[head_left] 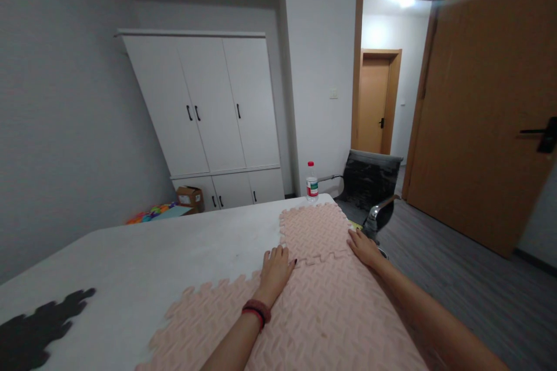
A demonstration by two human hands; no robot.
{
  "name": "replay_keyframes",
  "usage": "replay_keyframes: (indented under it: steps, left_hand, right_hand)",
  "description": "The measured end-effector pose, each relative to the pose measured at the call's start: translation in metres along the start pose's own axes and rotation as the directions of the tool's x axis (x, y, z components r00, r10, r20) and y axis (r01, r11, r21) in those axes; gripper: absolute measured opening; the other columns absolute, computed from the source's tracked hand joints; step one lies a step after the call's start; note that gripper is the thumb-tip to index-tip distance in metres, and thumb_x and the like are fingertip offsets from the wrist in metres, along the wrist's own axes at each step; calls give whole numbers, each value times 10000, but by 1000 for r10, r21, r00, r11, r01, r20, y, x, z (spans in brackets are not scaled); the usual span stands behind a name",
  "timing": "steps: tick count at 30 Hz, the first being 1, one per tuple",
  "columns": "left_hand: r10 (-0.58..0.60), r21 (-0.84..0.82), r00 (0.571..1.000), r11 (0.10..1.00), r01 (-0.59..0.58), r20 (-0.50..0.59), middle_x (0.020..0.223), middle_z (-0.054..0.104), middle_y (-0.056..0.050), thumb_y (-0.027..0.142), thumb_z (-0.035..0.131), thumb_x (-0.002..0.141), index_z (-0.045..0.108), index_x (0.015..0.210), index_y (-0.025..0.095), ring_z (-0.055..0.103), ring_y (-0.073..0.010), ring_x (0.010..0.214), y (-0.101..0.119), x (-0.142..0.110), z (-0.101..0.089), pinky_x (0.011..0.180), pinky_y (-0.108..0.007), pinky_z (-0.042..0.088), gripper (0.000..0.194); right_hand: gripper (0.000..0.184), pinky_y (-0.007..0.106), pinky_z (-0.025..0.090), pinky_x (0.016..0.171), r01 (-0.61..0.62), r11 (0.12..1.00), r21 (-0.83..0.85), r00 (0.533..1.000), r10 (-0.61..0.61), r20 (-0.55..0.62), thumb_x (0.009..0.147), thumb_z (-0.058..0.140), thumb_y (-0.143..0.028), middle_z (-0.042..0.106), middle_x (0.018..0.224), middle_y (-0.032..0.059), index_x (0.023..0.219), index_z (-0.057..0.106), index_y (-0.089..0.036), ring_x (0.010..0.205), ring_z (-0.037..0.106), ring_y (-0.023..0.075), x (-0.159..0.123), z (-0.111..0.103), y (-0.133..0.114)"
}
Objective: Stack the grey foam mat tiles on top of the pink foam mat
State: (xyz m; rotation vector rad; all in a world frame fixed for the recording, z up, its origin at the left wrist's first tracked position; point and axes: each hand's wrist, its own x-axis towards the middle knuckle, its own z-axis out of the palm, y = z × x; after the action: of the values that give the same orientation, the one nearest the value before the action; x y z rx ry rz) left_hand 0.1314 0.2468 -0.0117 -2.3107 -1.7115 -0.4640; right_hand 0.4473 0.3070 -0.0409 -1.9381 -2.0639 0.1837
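Observation:
Pink foam mat tiles with toothed edges lie on a white table. A smaller-looking far tile meets the nearer pink part along a jagged seam. My left hand rests palm down near the left end of that seam, fingers stretched out and a reddish band at the wrist. At the right edge of the mat, close to the other end of the seam, lies my right hand with its fingers extended over the rim. Neither hand appears to grip anything; the undersides of the fingers are hidden.
A bottle with a red cap stands at the table's far edge. Dark foam pieces lie at the near left. Beyond are a black office chair, a white wardrobe, a cardboard box and an opened wooden door.

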Motion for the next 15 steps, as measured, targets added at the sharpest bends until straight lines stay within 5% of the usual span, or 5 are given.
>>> replay_keyframes:
  steps: [3, 7, 11, 15]
  left_hand:
    - [47, -3, 999, 999, -47, -4, 1146, 497, -164, 271, 328, 866, 491, 1132, 123, 424, -292, 1089, 4, 0, -4, 970, -513, 253, 345]
    - [255, -60, 964, 966, -251, 71, 1171, 514, -46, 155, 332, 856, 474, 1184, 298, 439, -198, 1099, 8, 5, -13, 1035, -449, 215, 385]
    - [394, -130, 907, 917, -377, 147, 1191, 534, 4, 142, 390, 833, 426, 1234, 382, 466, -163, 1085, 6, 10, -16, 961, -332, 340, 469]
    - [387, -169, 905, 918, -360, 176, 1278, 502, -9, 135, 353, 836, 394, 1272, 356, 428, -185, 1171, 8, 10, -10, 967, -337, 366, 491]
  right_hand:
    - [469, 543, 179, 1002, 7, 997, -76, 1000, -8, -13, 887, 288, -315, 323, 1410, 189, 1316, 389, -151, 1315, 243, 291, -1, -5, -13]
    - [440, 532, 90, 1030, 64, 990, -129, 998, -66, -13, 866, 311, -242, 268, 1445, 171, 1278, 438, -153, 1342, 163, 275, 7, -5, -40]
    - [528, 551, 116, 1020, 51, 992, -114, 999, -49, 18, 900, 209, -412, 268, 1454, 146, 1367, 322, -194, 1338, 193, 264, 16, 11, -63]
    - [712, 593, 36, 1017, 27, 995, -99, 998, -21, 56, 833, 166, -642, 186, 1489, 120, 1412, 225, -233, 1363, 104, 281, 21, 27, -67]
